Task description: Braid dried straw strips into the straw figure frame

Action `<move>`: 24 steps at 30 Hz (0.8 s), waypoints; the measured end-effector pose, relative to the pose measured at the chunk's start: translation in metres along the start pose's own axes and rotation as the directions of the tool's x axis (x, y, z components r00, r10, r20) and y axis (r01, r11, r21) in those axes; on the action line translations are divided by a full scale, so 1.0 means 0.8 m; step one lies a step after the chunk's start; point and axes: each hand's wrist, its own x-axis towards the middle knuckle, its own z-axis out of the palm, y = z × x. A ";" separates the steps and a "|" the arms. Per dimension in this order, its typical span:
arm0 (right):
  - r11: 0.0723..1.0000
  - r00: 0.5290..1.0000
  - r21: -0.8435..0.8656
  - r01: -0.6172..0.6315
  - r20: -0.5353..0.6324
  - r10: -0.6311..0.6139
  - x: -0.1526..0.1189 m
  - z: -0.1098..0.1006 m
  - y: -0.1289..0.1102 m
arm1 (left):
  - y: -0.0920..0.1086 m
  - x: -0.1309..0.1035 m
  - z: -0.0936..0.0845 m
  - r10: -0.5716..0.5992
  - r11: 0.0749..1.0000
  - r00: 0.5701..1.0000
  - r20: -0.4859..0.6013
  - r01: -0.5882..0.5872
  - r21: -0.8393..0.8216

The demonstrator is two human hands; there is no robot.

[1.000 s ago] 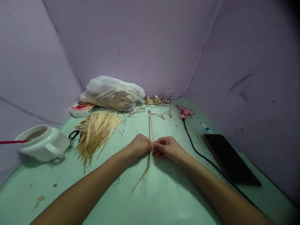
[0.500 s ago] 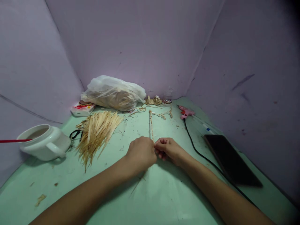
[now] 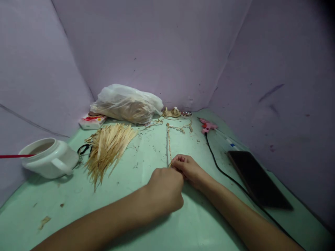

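A thin braided straw cord (image 3: pixel 169 141) stretches over the green tabletop from a fixed point at the back toward me. Its near end is pinched between the thumb and fingers of my right hand (image 3: pixel 188 169). Just in front, and overlapping it in view, my left hand (image 3: pixel 166 190) is closed with its back toward me. Its fingertips are hidden, so what they grip does not show. To the left lies a fanned bundle of dry straw strips (image 3: pixel 110 146).
A white plastic bag (image 3: pixel 125 104) sits against the back wall beside a small box (image 3: pixel 92 122). On the left stands a white ceramic pot (image 3: pixel 49 157). A pink glue gun (image 3: pixel 208 125), its black cord and a dark tablet (image 3: pixel 259 177) lie right. Cord pieces (image 3: pixel 180 129) lie at the back.
My left hand has moved toward me and slightly right, and turned so its back faces me more. My right hand stays at the cord's near end, nearly still.
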 end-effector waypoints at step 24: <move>0.751 0.943 -0.572 0.330 0.153 -0.297 0.003 -0.020 -0.002 | -0.065 0.063 0.006 -0.148 0.474 0.953 0.265 0.303 -0.827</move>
